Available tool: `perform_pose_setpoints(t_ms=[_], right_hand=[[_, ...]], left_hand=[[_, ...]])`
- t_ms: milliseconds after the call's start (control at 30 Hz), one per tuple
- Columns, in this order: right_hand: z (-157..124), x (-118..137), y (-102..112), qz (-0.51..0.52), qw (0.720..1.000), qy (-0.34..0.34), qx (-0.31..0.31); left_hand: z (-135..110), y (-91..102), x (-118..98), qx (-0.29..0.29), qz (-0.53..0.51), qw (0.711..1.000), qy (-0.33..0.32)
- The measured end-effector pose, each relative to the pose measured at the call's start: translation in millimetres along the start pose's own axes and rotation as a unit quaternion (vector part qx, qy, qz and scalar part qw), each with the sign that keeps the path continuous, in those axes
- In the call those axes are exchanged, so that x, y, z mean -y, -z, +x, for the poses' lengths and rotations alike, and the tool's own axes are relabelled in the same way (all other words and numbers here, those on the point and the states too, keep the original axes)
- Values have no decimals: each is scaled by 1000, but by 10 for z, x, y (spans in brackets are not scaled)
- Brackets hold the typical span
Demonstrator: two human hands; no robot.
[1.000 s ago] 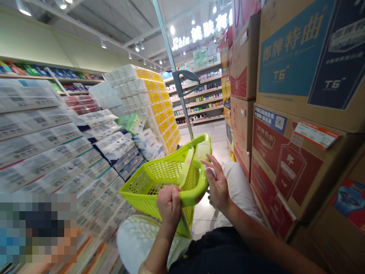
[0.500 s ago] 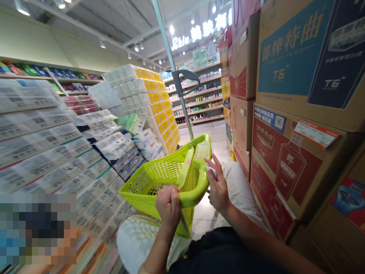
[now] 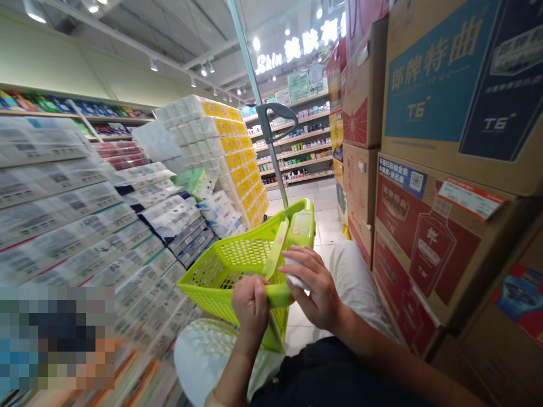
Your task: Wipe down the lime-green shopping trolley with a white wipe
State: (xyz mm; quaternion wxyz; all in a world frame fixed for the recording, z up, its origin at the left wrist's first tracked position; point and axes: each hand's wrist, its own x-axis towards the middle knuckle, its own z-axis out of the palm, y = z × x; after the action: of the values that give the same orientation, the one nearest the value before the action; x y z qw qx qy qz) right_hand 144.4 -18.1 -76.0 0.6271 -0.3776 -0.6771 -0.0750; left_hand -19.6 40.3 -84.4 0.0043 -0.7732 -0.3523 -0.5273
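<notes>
A lime-green plastic shopping basket (image 3: pixel 237 251) with perforated sides stands tilted in front of me, between my knees. A metal pole with a grey grip (image 3: pixel 265 121) rises from its far end. My left hand (image 3: pixel 250 299) is closed around the thick rounded rim at the near side. Over the right part of that rim lies my right hand (image 3: pixel 314 285), fingers bent, with a folded white tissue (image 3: pixel 299 277) pressed between them and the green plastic. A pale green folding handle (image 3: pixel 276 251) leans across the basket's opening. Inside, I see only the perforated bottom.
Stacked cardboard cartons (image 3: pixel 428 226) rise close on the right. Packs of wrapped tissue paper (image 3: pixel 63 209) pile up along the left, with a yellow-and-white stack (image 3: pixel 231 147) beyond. Stocked shelves (image 3: pixel 303 147) stand at the back. Pale tiled floor (image 3: pixel 314 198) runs between them.
My right hand has moved left from the outer right edge of the basket's rim onto its near curve, bringing the white tissue along. My left hand and the basket have stayed put.
</notes>
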Motion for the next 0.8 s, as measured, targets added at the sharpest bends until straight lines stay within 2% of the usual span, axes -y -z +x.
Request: perform_pose_setpoints(t_ms=[100, 233, 300, 367, 467, 533, 600, 700, 767, 800], right_hand=[[93, 66, 19, -2, 1000, -19, 15], [101, 234, 2, -20, 993, 63, 96], [100, 235, 2, -24, 989, 93, 115], [115, 176, 18, -32, 991, 74, 103], [148, 99, 54, -47, 998, -9, 48], [155, 125, 63, -48, 998, -38, 34], [146, 207, 53, -38, 997, -12, 64], [130, 311, 23, -24, 989, 75, 129], [135, 294, 17, -29, 987, 88, 132], [142, 258, 21, -35, 990, 72, 120]], left_hand=[[14, -14, -2, 0, 5, 1000, -6], [16, -14, 8, 0, 7, 1000, -10], [14, -7, 9, 1, 7, 1000, -11], [14, -1, 3, 1, 11, 1000, -8], [14, -2, -4, 6, 16, 1000, -4], [12, -10, 2, 6, 16, 1000, -5], [8, -19, 20, 3, 13, 1000, -9], [1, -26, 47, 0, 8, 1000, -15], [0, -23, 48, 0, 8, 1000, -13], [1, -20, 41, 1, 10, 1000, -10]])
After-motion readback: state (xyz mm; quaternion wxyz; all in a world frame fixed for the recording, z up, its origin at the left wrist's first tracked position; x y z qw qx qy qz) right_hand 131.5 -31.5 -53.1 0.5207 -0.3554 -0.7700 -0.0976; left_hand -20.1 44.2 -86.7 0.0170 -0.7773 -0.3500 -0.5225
